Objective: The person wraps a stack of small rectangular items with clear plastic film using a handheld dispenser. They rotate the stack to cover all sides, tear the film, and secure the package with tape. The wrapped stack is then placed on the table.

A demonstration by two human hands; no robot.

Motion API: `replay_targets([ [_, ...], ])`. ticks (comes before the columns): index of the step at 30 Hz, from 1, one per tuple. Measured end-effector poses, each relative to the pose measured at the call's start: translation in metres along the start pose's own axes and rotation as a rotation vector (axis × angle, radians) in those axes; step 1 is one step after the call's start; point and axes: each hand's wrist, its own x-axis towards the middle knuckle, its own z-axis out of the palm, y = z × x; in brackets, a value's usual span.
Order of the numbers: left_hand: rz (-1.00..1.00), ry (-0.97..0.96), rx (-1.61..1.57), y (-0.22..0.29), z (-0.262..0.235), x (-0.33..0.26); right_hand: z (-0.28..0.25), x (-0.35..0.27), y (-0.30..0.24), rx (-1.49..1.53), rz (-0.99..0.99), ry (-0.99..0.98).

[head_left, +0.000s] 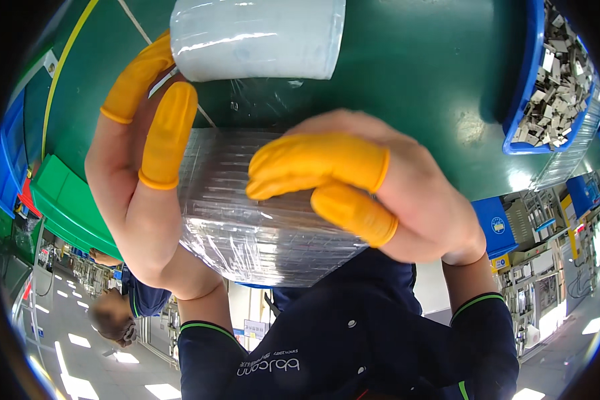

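Observation:
A block of stacked metal pieces wrapped in clear film [260, 220] sits between my hands at the near edge of the green table [413, 80]. My left hand [137, 173] grips its left side. One yellow-capped finger lies on the film and another reaches up to the end of the white roll of clear stretch film [260, 37]. A sheet of film runs from the roll down to the block. My right hand [393, 193] clasps the block's right side, with two yellow-capped fingers bent over its top.
A blue bin [523, 80] holding several small metal parts stands at the table's right. More blue bins and a green tray [67, 207] are at the left. Another person [120, 310] is at lower left, and shelves of goods are at right.

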Motion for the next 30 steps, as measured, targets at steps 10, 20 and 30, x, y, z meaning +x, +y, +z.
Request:
replay_targets([
  [10,0.039,0.074,0.019,-0.007,-0.009,0.002,0.003,0.011,-0.001,0.009,0.033,0.046],
  [20,-0.005,0.024,-0.064,0.0,-0.004,0.004,0.004,0.021,-0.002,-0.125,-0.019,-0.07],
  [30,-0.03,0.014,-0.08,-0.003,-0.011,0.007,0.011,0.025,0.001,-0.165,-0.069,0.012],
])
